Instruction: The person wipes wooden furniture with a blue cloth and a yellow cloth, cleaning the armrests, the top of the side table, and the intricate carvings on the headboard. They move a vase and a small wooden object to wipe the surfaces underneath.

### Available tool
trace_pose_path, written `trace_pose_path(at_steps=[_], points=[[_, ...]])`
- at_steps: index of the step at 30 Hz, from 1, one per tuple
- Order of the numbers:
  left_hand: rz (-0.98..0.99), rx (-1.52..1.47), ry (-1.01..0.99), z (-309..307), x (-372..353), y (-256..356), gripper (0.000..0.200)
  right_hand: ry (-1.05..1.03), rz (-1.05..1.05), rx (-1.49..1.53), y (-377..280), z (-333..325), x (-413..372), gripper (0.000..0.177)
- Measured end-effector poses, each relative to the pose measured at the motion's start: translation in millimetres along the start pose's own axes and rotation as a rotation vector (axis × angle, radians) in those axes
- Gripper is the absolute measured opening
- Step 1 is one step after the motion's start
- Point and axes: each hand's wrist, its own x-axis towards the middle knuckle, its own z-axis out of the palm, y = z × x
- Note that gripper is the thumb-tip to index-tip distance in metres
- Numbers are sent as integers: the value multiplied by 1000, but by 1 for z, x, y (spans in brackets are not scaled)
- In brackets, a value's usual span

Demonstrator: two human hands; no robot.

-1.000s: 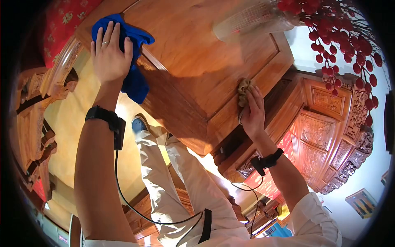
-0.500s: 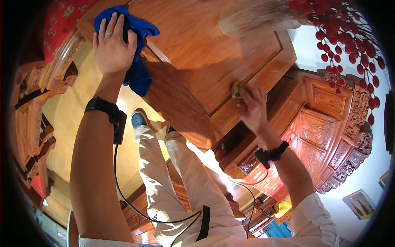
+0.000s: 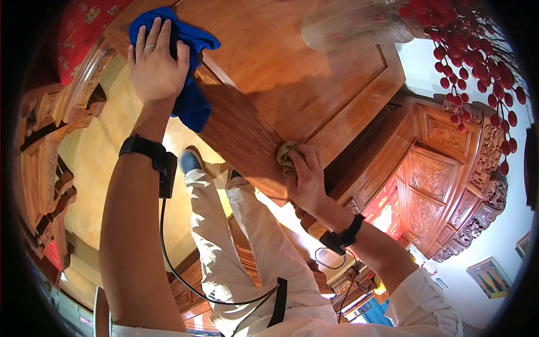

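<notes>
My left hand (image 3: 157,67) lies flat with its fingers stretched over a blue cloth (image 3: 193,104), pressing it to the far-left edge of the wooden table (image 3: 303,84). Part of that cloth hangs down over the table's side. Bunched in my right hand (image 3: 309,180) is a crumpled brownish cloth (image 3: 287,157), touching the raised border near the table's closest corner. The right fingers are curled around it, and some fingertips are hidden.
A clear ribbed glass vase (image 3: 348,25) with red berry sprays (image 3: 488,62) stands at the table's far right. Carved wooden chairs (image 3: 443,174) with red cushions sit on both sides. A cable (image 3: 168,264) runs from my left wrist strap.
My right hand has slid the brownish cloth left and toward me, along the border to the near corner. The left hand has hardly moved on the blue cloth.
</notes>
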Motion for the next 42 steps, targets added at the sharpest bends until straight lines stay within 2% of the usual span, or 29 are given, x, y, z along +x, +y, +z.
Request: trace_pose_path(at_steps=[1,4,7,9,11,13,15,19,22,27,28,36,42], points=[[-1,-4,0,0,0,0,51,18,88,1,-4,6,-3,50],[-1,-7,-1,0,-1,-1,51,28,172,-64,-35,25,8,58],[1,-19,18,1,0,1,50,31,183,36,-51,32,48,64],[9,-31,32,1,0,0,50,28,188,96,-47,26,56,60],[10,-24,-4,1,-1,-1,51,56,131,131,-30,10,44,56],[13,-40,-7,-3,-4,2,50,135,282,41,-19,-10,6,55],[7,-49,13,-2,3,2,50,203,250,-4,7,-21,-32,57],[12,-47,14,-4,-1,4,50,107,284,-51,10,-17,-57,57],[6,-69,24,-4,-1,6,50,76,151,-87,-5,10,-34,56],[13,-82,41,-10,1,12,49,79,237,-17,-35,19,5,60],[-11,-51,-15,-12,1,14,49,63,256,-6,-39,21,12,61],[-20,-61,-107,-17,2,14,54,182,218,-52,-82,61,97,65],[41,-86,-198,-21,11,12,61,208,239,-105,-95,75,116,64]])
